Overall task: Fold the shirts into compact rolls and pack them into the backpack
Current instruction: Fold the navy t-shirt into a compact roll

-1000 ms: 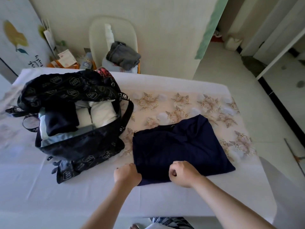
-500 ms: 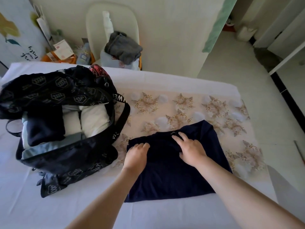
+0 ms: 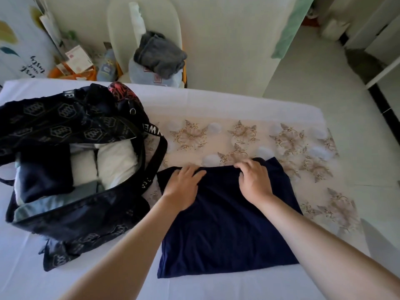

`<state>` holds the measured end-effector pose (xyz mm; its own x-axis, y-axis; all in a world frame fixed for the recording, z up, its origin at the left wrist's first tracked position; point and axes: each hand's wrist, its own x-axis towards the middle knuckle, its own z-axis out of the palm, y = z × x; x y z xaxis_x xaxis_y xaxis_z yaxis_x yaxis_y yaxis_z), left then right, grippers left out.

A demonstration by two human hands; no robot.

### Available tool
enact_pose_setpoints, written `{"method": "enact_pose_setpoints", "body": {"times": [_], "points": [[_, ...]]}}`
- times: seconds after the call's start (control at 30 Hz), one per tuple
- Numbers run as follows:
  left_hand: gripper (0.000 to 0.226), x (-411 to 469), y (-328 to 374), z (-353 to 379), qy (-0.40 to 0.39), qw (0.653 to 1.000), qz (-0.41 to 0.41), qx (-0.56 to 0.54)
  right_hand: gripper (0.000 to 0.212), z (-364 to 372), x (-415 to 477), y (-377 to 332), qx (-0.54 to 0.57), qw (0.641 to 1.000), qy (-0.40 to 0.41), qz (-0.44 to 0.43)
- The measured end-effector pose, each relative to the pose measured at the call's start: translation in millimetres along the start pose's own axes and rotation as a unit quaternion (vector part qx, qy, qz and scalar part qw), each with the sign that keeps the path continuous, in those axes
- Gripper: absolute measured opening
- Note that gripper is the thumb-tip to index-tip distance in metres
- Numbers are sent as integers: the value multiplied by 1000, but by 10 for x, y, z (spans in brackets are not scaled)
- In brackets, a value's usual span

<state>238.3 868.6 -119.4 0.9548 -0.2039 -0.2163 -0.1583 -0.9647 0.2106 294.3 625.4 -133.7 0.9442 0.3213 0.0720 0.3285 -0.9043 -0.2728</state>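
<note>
Head view: folded navy-blue cotton shirt (image 3: 227,224) is laid flat on white-covered table (image 3: 216,286), just beside open black patterned backpack (image 3: 71,219). Its far edge is pressed by the flat-fingered left hand (image 3: 184,187) and gripped by the curled right hand (image 3: 255,182). Fabric is judged light, soft and floppy, and is best taken at the far-edge corners for rolling.

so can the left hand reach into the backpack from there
Probably yes: the left hand lies on the navy shirt right beside the backpack, whose opening faces up, with only its strap between.
</note>
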Motion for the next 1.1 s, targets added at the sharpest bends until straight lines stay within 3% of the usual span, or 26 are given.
{"method": "enact_pose_setpoints", "body": {"times": [0.07, 0.13, 0.23, 0.37, 0.43, 0.5, 0.67, 0.73, 0.83, 0.87, 0.93, 1.0, 1.1], "points": [[56, -2, 33, 180, -86, 995, -47, 27, 33, -10, -55, 240, -17, 999, -41, 31], [52, 47, 95, 217, -59, 994, -86, 29, 34, -50, -56, 462, -25, 997, -44, 61], [44, 265, 245, 144, 36, 997, -73, -3, 35, -123, 31, 691, -35, 988, -10, 149], [41, 594, 372, 78, -4, 998, -46, 37, 44, -161, 192, 881, -22, 955, -73, 287], [30, 700, 407, 63, -27, 995, -46, 85, 31, -141, 239, 988, -33, 950, -98, 296], [18, 789, 404, 41, -29, 994, -69, 77, 17, -145, 279, 1068, -12, 958, -51, 283], [15, 880, 314, -3, 84, 982, -136, -96, 23, -306, 370, 1108, 83, 916, 91, 382], [23, 754, 369, 37, 139, 974, -96, -149, 36, -305, 264, 1009, 3, 942, 94, 322], [24, 405, 539, 243, 194, 975, 5, -107, 46, -96, -85, 696, -14, 988, 110, 105], [27, 260, 561, 365, 183, 979, 44, -77, 46, 5, -240, 567, 0, 995, 89, 35], [46, -39, 484, 600, 112, 991, 75, -5, 50, 180, -554, 359, -15, 998, -31, -56], [63, -314, 235, 781, 63, 996, 40, 51, 59, 299, -790, 330, -80, 988, -123, -57], [69, -605, -95, 876, 44, 996, 2, 77, 65, 315, -933, 407, -120, 981, -154, 8]]}}
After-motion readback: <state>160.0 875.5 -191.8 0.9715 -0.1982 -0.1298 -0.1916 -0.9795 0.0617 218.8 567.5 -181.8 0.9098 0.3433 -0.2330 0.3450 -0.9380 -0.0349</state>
